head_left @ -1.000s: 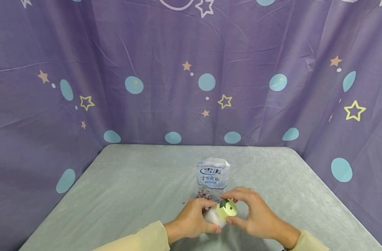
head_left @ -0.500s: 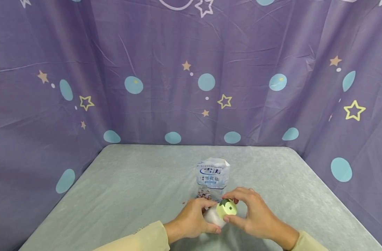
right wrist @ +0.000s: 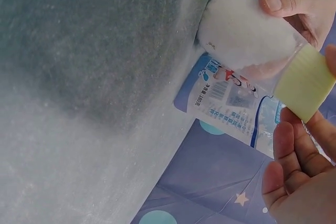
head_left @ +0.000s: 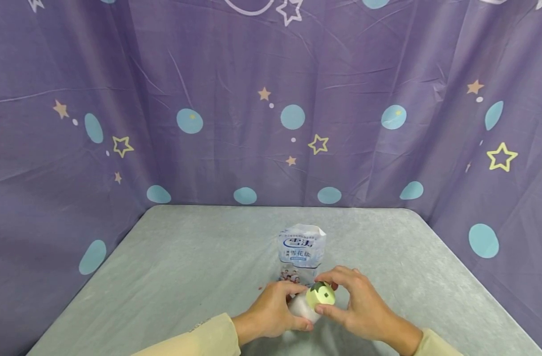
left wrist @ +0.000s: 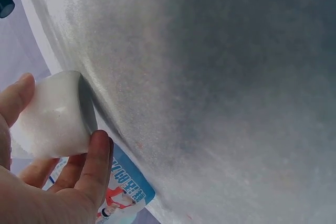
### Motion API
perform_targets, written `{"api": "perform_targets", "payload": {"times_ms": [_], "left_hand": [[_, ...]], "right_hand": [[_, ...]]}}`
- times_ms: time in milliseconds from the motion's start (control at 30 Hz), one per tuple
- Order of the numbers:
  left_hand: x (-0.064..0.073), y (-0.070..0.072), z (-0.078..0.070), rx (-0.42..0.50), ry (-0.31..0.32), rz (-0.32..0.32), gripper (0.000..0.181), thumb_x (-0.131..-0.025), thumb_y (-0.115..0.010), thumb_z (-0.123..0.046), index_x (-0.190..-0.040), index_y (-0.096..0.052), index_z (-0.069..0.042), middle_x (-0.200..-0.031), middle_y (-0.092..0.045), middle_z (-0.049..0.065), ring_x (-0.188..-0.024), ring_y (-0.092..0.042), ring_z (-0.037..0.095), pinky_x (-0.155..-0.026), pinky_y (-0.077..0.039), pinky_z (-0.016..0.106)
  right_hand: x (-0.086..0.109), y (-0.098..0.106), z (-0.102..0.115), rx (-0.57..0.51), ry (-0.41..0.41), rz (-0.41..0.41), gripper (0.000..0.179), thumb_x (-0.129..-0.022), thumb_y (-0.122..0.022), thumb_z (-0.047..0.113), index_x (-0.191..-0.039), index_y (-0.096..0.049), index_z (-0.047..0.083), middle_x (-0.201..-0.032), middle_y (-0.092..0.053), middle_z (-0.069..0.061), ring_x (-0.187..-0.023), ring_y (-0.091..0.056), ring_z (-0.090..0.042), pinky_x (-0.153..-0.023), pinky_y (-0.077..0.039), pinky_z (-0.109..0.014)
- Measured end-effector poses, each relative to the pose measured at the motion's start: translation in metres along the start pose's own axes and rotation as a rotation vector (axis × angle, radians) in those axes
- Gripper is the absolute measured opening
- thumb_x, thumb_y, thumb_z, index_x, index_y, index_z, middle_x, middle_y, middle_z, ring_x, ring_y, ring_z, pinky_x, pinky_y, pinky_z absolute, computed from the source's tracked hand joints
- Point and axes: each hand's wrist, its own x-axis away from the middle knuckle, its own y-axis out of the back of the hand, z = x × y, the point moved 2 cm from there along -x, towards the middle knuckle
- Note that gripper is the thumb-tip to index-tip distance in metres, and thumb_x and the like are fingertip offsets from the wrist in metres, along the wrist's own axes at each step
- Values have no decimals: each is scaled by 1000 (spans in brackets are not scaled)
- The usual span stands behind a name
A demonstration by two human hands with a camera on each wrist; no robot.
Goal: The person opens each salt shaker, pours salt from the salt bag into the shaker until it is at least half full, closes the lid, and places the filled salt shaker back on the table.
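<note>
In the head view my left hand [head_left: 271,309] grips a clear shaker jar [head_left: 300,308] filled with white grains. The jar leans, its pale yellow-green cap [head_left: 320,295] turned towards the right and the camera. My right hand [head_left: 362,304] pinches that cap between thumb and fingers; the cap has a dark opening or patch on its far side. From the left wrist, the jar's base [left wrist: 86,103] shows close to the tabletop. Behind the hands stands a blue and white salt bag [head_left: 301,247], its lower part hidden by them.
A grey cloth-covered table [head_left: 200,257] spreads around the hands. Purple curtain [head_left: 235,148] with stars and blue spots encloses its back and sides. A tiny red speck [head_left: 260,288] lies left of the bag.
My right thumb has shifted slightly left and up with the cap, whose dark patch looks a little turned. The left hand, the jar body and the bag have stayed in place.
</note>
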Motion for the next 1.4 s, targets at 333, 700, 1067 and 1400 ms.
{"api": "perform_targets", "payload": {"times_ms": [333,700,1067,1400], "left_hand": [[0,2,0,-11,-39,-15,53,-63,-100,-22,-112,-78,-20,-94,-70,-14,-77,-60,2,-67,-50,20],[2,4,4,-8,-38,-23,48,-63,-100,-22,-105,-78,-24,-90,-68,-14,-75,-61,3,-67,-49,21],[5,7,8,-2,21,-2,42,-65,-99,-27,-100,-78,-23,-90,-67,-14,-76,-60,5,-66,-49,23],[6,9,12,-43,76,-3,45,-65,-99,-31,-103,-78,-19,-91,-68,-14,-79,-60,6,-68,-49,25]], "right_hand": [[2,2,-1,9,-14,-12,51,-77,-91,39,-122,-69,26,-100,-64,20,-87,-58,-7,-78,-43,-30],[2,4,-3,20,12,-39,47,-78,-91,35,-117,-71,21,-99,-65,18,-89,-57,-4,-78,-43,-31],[4,5,-2,33,-17,-25,49,-76,-93,32,-119,-70,27,-100,-63,21,-88,-56,-2,-77,-44,-31],[6,4,-3,32,-55,-9,50,-75,-93,29,-119,-69,30,-100,-62,22,-88,-56,-2,-76,-43,-31]]}}
